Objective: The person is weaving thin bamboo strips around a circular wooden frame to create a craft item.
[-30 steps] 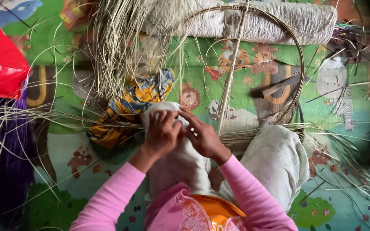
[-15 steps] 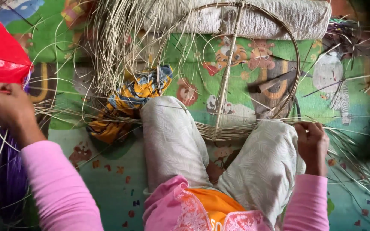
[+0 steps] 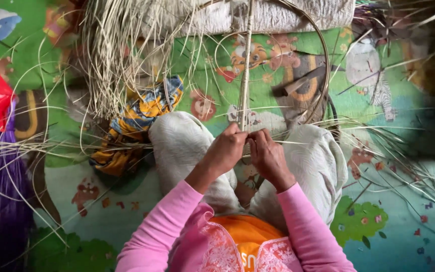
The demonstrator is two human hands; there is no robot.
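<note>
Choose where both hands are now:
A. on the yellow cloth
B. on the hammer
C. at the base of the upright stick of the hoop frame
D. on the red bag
C: the left hand and right hand meet between the knees at the foot of the stick.

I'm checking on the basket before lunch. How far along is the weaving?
Early. Done: a round hoop with an upright rib stands as a bare frame. In hand: left hand and right hand meet at the rib's base, working thin strips. Left: nearly all; the frame is unfilled, and loose strips lie unused.
</note>
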